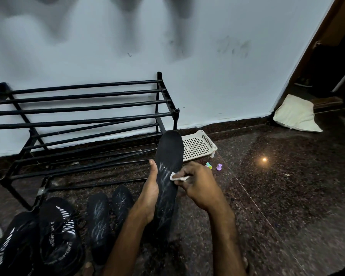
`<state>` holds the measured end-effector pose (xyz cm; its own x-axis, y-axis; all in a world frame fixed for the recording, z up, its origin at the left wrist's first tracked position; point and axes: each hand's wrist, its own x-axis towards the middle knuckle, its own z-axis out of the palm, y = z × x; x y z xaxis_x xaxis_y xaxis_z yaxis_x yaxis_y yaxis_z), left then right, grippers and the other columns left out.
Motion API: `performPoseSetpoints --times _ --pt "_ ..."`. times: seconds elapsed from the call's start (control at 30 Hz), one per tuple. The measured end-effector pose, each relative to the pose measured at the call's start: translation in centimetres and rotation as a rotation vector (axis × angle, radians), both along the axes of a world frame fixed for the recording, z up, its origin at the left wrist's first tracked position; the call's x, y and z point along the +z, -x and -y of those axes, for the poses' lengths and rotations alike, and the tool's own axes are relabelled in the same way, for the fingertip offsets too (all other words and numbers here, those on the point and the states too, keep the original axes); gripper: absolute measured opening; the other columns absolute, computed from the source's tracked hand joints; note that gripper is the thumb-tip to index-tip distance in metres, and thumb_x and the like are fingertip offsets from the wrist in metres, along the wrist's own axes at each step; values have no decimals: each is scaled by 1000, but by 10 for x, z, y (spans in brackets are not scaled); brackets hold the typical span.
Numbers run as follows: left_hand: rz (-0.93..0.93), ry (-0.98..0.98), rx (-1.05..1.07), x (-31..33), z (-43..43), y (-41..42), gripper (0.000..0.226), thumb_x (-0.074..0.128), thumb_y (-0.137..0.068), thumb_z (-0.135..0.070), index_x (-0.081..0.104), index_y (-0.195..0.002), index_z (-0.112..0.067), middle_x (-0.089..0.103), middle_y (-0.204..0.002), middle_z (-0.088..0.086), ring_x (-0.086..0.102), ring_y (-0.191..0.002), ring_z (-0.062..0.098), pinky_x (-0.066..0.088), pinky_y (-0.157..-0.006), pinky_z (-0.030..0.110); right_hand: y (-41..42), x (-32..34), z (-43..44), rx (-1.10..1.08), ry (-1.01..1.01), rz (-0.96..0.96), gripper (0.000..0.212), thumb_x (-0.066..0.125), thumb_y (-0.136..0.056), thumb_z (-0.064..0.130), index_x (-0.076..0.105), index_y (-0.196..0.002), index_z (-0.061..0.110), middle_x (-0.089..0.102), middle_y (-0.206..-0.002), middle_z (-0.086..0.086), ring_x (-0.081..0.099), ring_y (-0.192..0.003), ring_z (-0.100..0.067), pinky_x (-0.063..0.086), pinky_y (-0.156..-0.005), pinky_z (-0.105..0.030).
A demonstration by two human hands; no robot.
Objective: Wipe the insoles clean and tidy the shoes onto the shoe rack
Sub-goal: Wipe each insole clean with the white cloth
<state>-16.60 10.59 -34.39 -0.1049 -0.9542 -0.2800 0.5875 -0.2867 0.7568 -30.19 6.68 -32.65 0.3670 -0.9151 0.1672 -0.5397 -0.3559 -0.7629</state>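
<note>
A: Hands?
B: Left hand (pixel 148 193) is wrapped around the left edge of the raised insole (pixel 167 176), thumb up along it. Right hand (pixel 197 185) pinches a small white wipe (pixel 177 176) flat against the insole's scuffed face.
A: Rest of the set?
B: Two more insoles (pixel 110 218) lie on the floor (pixel 277 186) just left of the forearm; black shoes (pixel 48 236) sit at the floor's near-left edge. Shoe rack (pixel 78 120) stands farther back against the wall, white basket (pixel 198 145) at its right end.
</note>
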Motion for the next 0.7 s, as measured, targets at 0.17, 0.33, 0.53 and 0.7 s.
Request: performPoseSetpoints --times 0.17,0.33,0.53,0.7 --pt "13 3 48 1 2 -3 82 18 -93 -69 60 -130 -9 64 -128 16 63 -118 25 52 -92 35 -5 5 4 -166 242 -22 12 75 -80 8 74 -89 16 60 -90 9 59 -78 -4 50 -72 -14" --pt "-79 20 74 2 2 -6 83 21 -93 -70 64 -122 -5 68 -118 20 69 -104 29 59 -79 36 0 8 -1 54 -27 -11 6 79 -78 14 75 -79 20 67 -84 9 62 -77 -4 51 -69 -21" --pt "-114 28 77 6 1 -3 83 23 -93 -69 62 -125 -4 69 -115 21 70 -100 29 60 -76 36 -4 10 3 -32 40 56 6 78 -80 15 75 -85 17 67 -87 9 63 -77 -3 51 -68 -16" --pt "-87 44 65 3 3 -1 81 22 -94 -68 62 -125 -5 68 -120 19 68 -107 27 58 -82 35 -7 12 1 -85 108 -5 8 75 -81 12 76 -88 16 66 -90 7 62 -77 -6 50 -69 -16"
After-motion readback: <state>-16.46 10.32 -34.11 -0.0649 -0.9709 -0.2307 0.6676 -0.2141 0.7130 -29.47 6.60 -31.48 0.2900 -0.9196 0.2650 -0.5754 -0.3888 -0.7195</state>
